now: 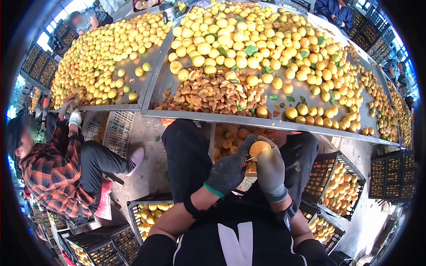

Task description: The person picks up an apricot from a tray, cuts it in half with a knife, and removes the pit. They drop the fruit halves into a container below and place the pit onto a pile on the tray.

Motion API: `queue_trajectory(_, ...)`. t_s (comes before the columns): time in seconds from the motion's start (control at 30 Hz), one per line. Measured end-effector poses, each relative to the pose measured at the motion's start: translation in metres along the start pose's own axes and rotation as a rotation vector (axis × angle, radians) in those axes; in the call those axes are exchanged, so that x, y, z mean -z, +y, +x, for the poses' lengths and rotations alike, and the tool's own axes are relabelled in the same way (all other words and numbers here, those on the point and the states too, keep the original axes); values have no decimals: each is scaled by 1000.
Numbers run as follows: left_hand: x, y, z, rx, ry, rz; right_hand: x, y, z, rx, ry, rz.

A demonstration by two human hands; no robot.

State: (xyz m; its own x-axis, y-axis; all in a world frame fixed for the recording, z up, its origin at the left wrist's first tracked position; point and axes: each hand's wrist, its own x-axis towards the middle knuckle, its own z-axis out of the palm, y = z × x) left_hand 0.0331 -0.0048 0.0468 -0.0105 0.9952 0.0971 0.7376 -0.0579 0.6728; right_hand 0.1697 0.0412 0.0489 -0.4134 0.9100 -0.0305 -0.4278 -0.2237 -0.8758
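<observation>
Head-worn wide-angle view facing forward, down; held fruit (258,148) close below.

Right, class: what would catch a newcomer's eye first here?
First, the yellow fruit heaped across the metal tables, filling the upper view. Then, just below centre, the pale-gloved right hand holding an orange fruit beside the dark-gloved left hand. A person in a checked shirt sits far left.

Left glove (227,174): dark grey knit, green cuff (214,190) at its 7 o'clock; black wristband (192,208). Right glove (271,172): pale grey, stained; dark watch (288,212) at its 5 o'clock. Black top (199,244), white bands (234,243); dark trousers (184,155).
</observation>
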Motion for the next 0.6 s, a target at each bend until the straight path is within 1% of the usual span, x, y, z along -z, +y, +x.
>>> queue_trajectory(0.03, -2, -2, 1, 0, -2, -1, 1, 3, -1, 30, 7, -40)
queue_trajectory(0.07, -3, -2, 2, 29, -40, -74, 3, 5, -1, 60, 16, -81)
queue_trajectory(0.1, -5, -3, 3, 58, -76, -147, 5, 6, -1, 62, 18, -83)
queue_trajectory(0.13, -7, -6, 3, 57, -78, -148, 7, 8, -1, 43, 11, -53)
queue_trajectory(0.2, -11, -9, 5, -49, -7, -288, 10, 12, -1, 25, -2, -24)
queue_trajectory(0.23, -10, -9, 4, -48, -7, -289, 10, 15, -3, 33, -8, 19)
queue_trajectory(0.3, -4, -11, 6, 134, -191, -369, 17, 23, 0, 44, -16, 61)
queue_trajectory(0.33, -4, -13, 6, 134, -191, -369, 26, 28, 3, 138, -54, -251)
queue_trajectory(0.37, -5, -17, 6, 142, -230, -273, 33, 31, 4, 230, -92, -563)
queue_trajectory(0.4, -7, -21, 5, 150, -271, -177, 34, 28, 4, 227, -90, -562)
queue_trajectory(0.47, -15, -33, 0, 154, -267, -235, 36, 20, 7, 367, -242, -758)
queue_trajectory(0.5, -9, -30, 0, 158, -260, -293, 39, 18, 7, 90, -218, -450)
queue_trajectory(0.53, -3, -28, 1, 160, -262, -293, 43, 15, 8, 88, -217, -449)
queue_trajectory(0.6, 13, -21, 4, 357, -406, -344, 45, 2, 9, -466, -195, 155)
